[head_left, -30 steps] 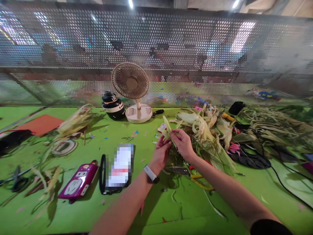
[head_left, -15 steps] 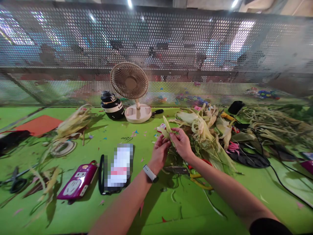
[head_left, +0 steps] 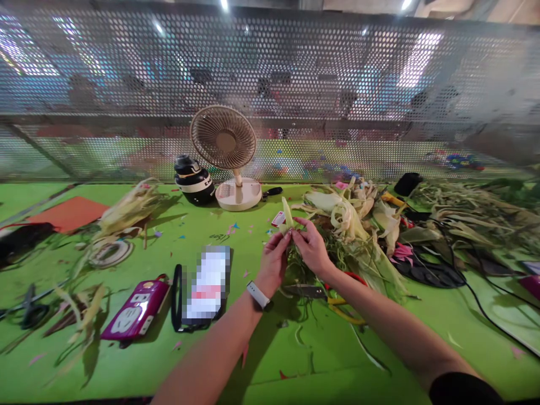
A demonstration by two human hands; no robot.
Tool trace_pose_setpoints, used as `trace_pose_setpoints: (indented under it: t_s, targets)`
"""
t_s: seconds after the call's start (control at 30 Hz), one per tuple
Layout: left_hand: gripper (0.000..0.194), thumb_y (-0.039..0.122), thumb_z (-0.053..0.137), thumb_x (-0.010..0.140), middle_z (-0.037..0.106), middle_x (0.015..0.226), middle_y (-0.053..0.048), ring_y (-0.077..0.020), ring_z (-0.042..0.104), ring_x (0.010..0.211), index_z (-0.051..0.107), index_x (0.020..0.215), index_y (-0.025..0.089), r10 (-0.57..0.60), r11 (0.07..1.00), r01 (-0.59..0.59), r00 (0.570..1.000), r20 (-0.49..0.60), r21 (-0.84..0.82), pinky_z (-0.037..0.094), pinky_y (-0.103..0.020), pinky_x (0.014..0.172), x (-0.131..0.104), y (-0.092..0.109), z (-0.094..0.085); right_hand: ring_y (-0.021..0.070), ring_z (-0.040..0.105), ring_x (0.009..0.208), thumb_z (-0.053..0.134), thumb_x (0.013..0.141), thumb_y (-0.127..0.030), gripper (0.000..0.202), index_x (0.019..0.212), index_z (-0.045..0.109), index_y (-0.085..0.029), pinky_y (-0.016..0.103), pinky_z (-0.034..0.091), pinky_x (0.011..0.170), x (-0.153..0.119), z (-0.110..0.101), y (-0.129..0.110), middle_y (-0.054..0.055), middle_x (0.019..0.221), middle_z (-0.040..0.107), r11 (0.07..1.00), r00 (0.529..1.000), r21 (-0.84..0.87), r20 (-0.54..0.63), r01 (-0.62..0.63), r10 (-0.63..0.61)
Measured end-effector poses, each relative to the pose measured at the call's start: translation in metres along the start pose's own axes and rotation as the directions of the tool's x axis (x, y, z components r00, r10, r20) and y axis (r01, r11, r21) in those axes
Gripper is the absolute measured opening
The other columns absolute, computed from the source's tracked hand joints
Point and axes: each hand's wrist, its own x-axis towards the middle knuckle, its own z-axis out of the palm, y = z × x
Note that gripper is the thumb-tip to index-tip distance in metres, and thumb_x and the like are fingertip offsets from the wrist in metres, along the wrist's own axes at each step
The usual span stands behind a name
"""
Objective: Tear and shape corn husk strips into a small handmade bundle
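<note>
A: Why are both hands raised above the green bench [head_left: 139, 365]?

B: The left hand [head_left: 273, 263] and right hand [head_left: 311, 248] pinch a pale yellow-green corn husk strip [head_left: 288, 216] upright, fingertips closed, beside the heap of corn husks [head_left: 358, 225].

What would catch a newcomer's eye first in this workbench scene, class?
In the middle, the left hand and right hand pinch a pale corn husk strip together above the bright green table. A big heap of husks lies just right of them. Behind, a beige desk fan stands against the perforated metal screen.
</note>
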Motion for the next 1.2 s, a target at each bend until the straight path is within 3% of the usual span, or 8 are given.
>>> trace_pose_setpoints:
  t_s: [0.2, 0.43, 0.57, 0.67, 0.8, 0.97, 1.1, 1.2]
  targets:
    - [0.027, 0.017, 0.081, 0.056, 0.074, 0.083, -0.001, -0.0107, 0.065, 0.077, 0.071, 0.082, 0.019, 0.023, 0.999, -0.024, 1.0, 0.01, 0.021, 0.044, -0.024, 0.082, 0.0021, 0.0009, -0.0012, 0.0081, 0.03, 0.045, 0.054, 0.084, -0.038, 0.045, 0.122, 0.041, -0.018, 0.022, 0.023, 0.045, 0.0008, -0.0012, 0.0025, -0.01, 0.052, 0.041, 1.0, 0.999, 0.014, -0.048, 0.015, -0.015]
    - [0.028, 0.015, 0.081, 0.056, 0.073, 0.081, 0.0, -0.0096, 0.065, 0.078, 0.069, 0.081, 0.017, 0.049, 0.997, -0.051, 0.998, 0.032, 0.066, 0.044, -0.023, 0.083, 0.0026, 0.0004, -0.0015, 0.0069, 0.029, 0.046, 0.057, 0.081, -0.043, 0.029, 0.097, 0.056, -0.019, 0.022, 0.024, 0.045, 0.0021, -0.0027, 0.0042, -0.008, 0.053, 0.041, 0.994, 1.0, 0.106, 0.018, 0.008, -0.01]
    - [0.03, 0.009, 0.08, 0.055, 0.072, 0.077, 0.002, -0.009, 0.065, 0.074, 0.066, 0.079, 0.018, 0.022, 1.0, -0.022, 1.0, -0.014, 0.003, 0.045, -0.023, 0.079, 0.0021, 0.001, -0.0011, 0.0061, 0.029, 0.045, 0.059, 0.079, -0.045, 0.028, 0.091, 0.053, -0.02, 0.021, 0.023, 0.044, 0.0007, -0.0009, -0.0001, -0.008, 0.053, 0.042, 0.992, 0.999, 0.129, -0.052, 0.012, -0.005]
    - [0.034, 0.006, 0.078, 0.056, 0.073, 0.08, 0.003, -0.0094, 0.066, 0.078, 0.064, 0.084, 0.02, 0.018, 0.999, -0.019, 0.999, -0.04, -0.039, 0.045, -0.023, 0.082, 0.0018, 0.0016, -0.0004, 0.0057, 0.031, 0.043, 0.058, 0.079, -0.047, 0.03, 0.089, 0.047, -0.021, 0.02, 0.023, 0.041, -0.0002, 0.0, -0.0026, -0.009, 0.053, 0.043, 0.986, 0.995, 0.164, -0.093, -0.018, 0.034]
    - [0.034, 0.005, 0.076, 0.058, 0.074, 0.089, 0.0, -0.0119, 0.066, 0.089, 0.065, 0.087, 0.019, 0.027, 0.999, -0.027, 1.0, 0.01, -0.03, 0.043, -0.025, 0.09, 0.0005, 0.0029, 0.0023, 0.0044, 0.03, 0.039, 0.059, 0.077, -0.05, 0.033, 0.086, 0.045, -0.021, 0.018, 0.023, 0.036, -0.0001, -0.0001, -0.0023, -0.011, 0.052, 0.041, 0.971, 0.984, 0.203, -0.104, -0.124, 0.148]
    - [0.034, 0.008, 0.077, 0.057, 0.073, 0.092, -0.002, -0.0133, 0.065, 0.093, 0.067, 0.087, 0.018, 0.063, 0.997, -0.066, 0.995, 0.076, 0.028, 0.043, -0.026, 0.092, 0.0011, 0.0031, 0.0026, 0.0036, 0.032, 0.037, 0.061, 0.075, -0.05, 0.035, 0.087, 0.047, -0.021, 0.016, 0.025, 0.033, 0.0028, -0.0018, -0.0007, -0.011, 0.052, 0.042, 0.954, 0.978, 0.243, -0.068, -0.174, 0.195]
    - [0.037, 0.009, 0.079, 0.055, 0.073, 0.092, 0.0, -0.0126, 0.066, 0.089, 0.066, 0.088, 0.019, 0.067, 0.996, -0.072, 0.994, 0.083, 0.058, 0.046, -0.024, 0.087, 0.0007, 0.0034, 0.0021, 0.0028, 0.03, 0.036, 0.064, 0.073, -0.05, 0.038, 0.093, 0.052, -0.019, 0.015, 0.022, 0.031, 0.0056, -0.0043, -0.0013, -0.011, 0.051, 0.042, 0.936, 0.973, 0.274, 0.001, -0.221, 0.23]
    - [0.044, 0.009, 0.08, 0.053, 0.073, 0.088, 0.001, -0.0126, 0.067, 0.083, 0.063, 0.091, 0.021, 0.049, 0.996, -0.054, 0.996, 0.07, 0.068, 0.048, -0.024, 0.082, -0.001, 0.0051, 0.0035, 0.0025, 0.026, 0.035, 0.063, 0.073, -0.051, 0.037, 0.086, 0.057, -0.017, 0.016, 0.02, 0.03, 0.0068, -0.0062, -0.0006, -0.011, 0.047, 0.036, 0.923, 0.963, 0.278, 0.055, -0.268, 0.263]
